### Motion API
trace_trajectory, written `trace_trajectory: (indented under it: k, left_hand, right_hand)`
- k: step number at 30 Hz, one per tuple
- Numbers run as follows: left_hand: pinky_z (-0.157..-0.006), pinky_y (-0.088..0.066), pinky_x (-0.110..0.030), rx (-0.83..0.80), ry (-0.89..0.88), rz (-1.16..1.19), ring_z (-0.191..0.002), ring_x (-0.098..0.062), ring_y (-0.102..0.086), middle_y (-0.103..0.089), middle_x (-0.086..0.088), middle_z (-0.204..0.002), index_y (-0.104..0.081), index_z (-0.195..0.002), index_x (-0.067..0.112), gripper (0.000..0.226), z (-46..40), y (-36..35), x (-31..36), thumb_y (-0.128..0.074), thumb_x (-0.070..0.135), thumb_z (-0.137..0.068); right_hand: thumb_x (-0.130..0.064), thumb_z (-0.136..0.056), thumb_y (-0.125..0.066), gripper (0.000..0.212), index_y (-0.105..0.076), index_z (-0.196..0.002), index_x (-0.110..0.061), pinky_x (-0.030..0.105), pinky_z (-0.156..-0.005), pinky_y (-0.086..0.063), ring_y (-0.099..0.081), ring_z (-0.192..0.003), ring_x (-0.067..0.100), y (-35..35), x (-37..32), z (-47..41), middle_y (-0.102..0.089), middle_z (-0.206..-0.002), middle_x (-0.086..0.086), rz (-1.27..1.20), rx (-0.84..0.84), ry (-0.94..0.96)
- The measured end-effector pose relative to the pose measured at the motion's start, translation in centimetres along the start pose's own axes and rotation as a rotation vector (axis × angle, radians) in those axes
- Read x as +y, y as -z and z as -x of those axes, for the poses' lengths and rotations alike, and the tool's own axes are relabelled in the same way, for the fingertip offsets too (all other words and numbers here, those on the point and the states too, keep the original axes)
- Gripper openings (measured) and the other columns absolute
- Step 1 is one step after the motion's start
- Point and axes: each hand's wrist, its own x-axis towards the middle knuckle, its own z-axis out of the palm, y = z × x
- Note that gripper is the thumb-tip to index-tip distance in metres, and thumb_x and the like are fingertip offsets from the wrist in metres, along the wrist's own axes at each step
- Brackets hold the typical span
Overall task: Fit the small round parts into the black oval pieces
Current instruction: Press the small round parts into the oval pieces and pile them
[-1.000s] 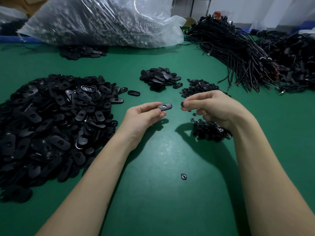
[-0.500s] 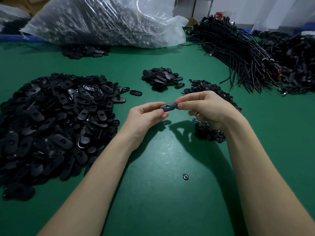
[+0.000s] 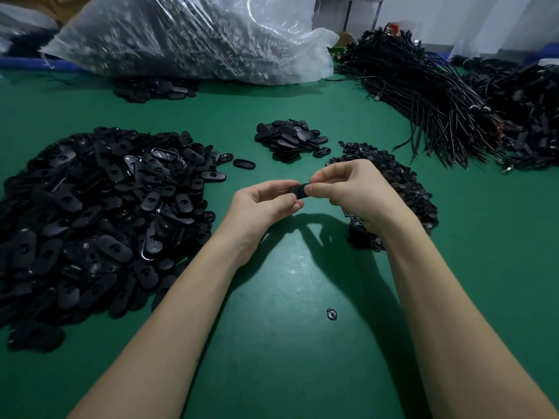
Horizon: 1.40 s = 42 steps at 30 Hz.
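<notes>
A black oval piece (image 3: 298, 190) is held above the middle of the green table (image 3: 287, 343). My left hand (image 3: 262, 201) pinches its left end between thumb and fingers. My right hand (image 3: 348, 189) pinches its right end, fingertips pressed on it; any small round part there is hidden by the fingers. A big heap of black oval pieces (image 3: 99, 213) lies at the left. A pile of small round parts (image 3: 405, 189) lies behind and under my right hand. One small round part (image 3: 331, 314) lies alone on the table between my forearms.
A smaller stack of oval pieces (image 3: 292, 137) sits beyond my hands, with one loose oval ring (image 3: 243, 163) beside it. A large clear plastic bag (image 3: 187, 37) fills the back. Bundles of black cables (image 3: 429, 95) lie at the back right.
My right hand has moved left from beside the oval piece onto its right end. Both hands now meet on the piece, which has turned more edge-on.
</notes>
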Motion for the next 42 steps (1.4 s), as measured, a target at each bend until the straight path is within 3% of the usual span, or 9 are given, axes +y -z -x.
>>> trace_trajectory:
  k: [13,19,23,27,33,42]
  left_hand:
    - [-0.093,-0.057,-0.027,-0.012,-0.008,-0.046,-0.1,-0.027,-0.074,-0.077,-0.014,-0.105,-0.073,-0.109,0.004,0.022,0.0,0.1,-0.1,-0.066,-0.005,-0.09]
    - [-0.094,-0.057,-0.027,-0.012,-0.008,-0.094,-0.099,-0.024,-0.074,-0.078,-0.011,-0.102,-0.075,-0.105,0.008,0.019,0.0,0.2,-0.1,-0.067,-0.003,-0.091]
    - [-0.087,-0.057,-0.022,-0.003,-0.009,-0.092,-0.093,-0.02,-0.074,-0.078,-0.007,-0.096,-0.075,-0.1,0.008,0.019,-0.1,0.3,0.1,-0.064,-0.005,-0.092]
    - [-0.078,-0.056,-0.018,-0.015,0.015,-0.053,-0.081,-0.014,-0.073,-0.078,-0.006,-0.088,-0.075,-0.095,0.007,0.018,0.0,0.3,0.3,-0.062,-0.006,-0.092]
    - [-0.08,-0.056,-0.022,0.027,-0.028,-0.126,-0.079,-0.015,-0.072,-0.077,-0.004,-0.086,-0.075,-0.091,0.011,0.01,0.0,0.1,0.1,-0.071,0.002,-0.089]
    - [-0.082,-0.058,-0.021,0.012,-0.072,-0.218,-0.079,-0.012,-0.073,-0.077,-0.004,-0.085,-0.074,-0.096,0.009,0.012,0.3,0.1,0.0,-0.07,0.0,-0.089]
  right_hand:
    - [-0.023,-0.08,-0.088,0.012,-0.076,-0.077,-0.021,0.018,-0.061,-0.039,-0.053,-0.047,-0.011,-0.1,0.3,-0.2,-0.066,-0.055,-0.017,0.017,0.017,-0.001]
    - [-0.033,-0.075,-0.091,0.015,-0.079,-0.08,-0.026,0.018,-0.053,-0.034,-0.048,-0.041,-0.007,-0.2,0.4,0.2,-0.067,-0.059,-0.012,0.091,0.042,-0.003]
    - [-0.036,-0.073,-0.092,0.02,-0.08,-0.086,-0.026,0.015,-0.051,-0.039,-0.052,-0.045,-0.007,0.1,0.5,0.4,-0.073,-0.068,-0.01,0.037,0.045,0.005]
    - [-0.026,-0.078,-0.09,0.017,-0.081,-0.089,-0.016,0.014,-0.047,-0.043,-0.056,-0.051,0.002,0.3,0.6,0.7,-0.073,-0.067,-0.008,-0.102,-0.103,-0.036]
    - [-0.01,-0.083,-0.085,0.016,-0.079,-0.095,-0.002,0.015,-0.057,-0.052,-0.065,-0.059,0.005,0.6,0.0,0.8,-0.072,-0.068,0.002,-0.143,-0.187,-0.03]
    - [-0.012,-0.082,-0.084,0.008,-0.079,-0.088,-0.008,0.018,-0.059,-0.056,-0.067,-0.056,0.005,-0.1,-0.4,1.0,-0.071,-0.06,-0.004,-0.028,-0.094,-0.029]
